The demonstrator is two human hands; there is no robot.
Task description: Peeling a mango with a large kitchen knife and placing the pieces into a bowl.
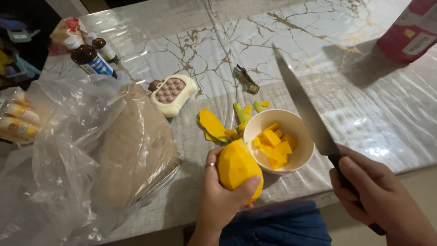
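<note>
The left hand (218,196) has its grip closed around a peeled mango (237,167), thumb across the fruit's near side and fingers behind it; a ring sits on one finger. The mango is held upright at the near edge of the desk (318,54), just beside a white bowl (304,152) and almost touching its rim. The bowl holds yellow mango chunks (274,143). The right hand (380,198) is wrapped tight on the dark handle of a large kitchen knife (305,109), past the near edge of the desk; the blade slants up and away over the bowl's right side, its tip pointing toward the far edge.

Behind the bowl lie mango peels (214,125), yellow and green, on the marble-patterned surface. Farther back rests a cream handheld bubble-popping toy (173,94), and near it a small dark and gold clip-like object (246,79). A crumpled clear plastic bag (68,150) over something brown covers the left part of the desk. Two small brown bottles (93,57) lie at the far left corner, and a red carton (412,29) stands at the far right corner.
</note>
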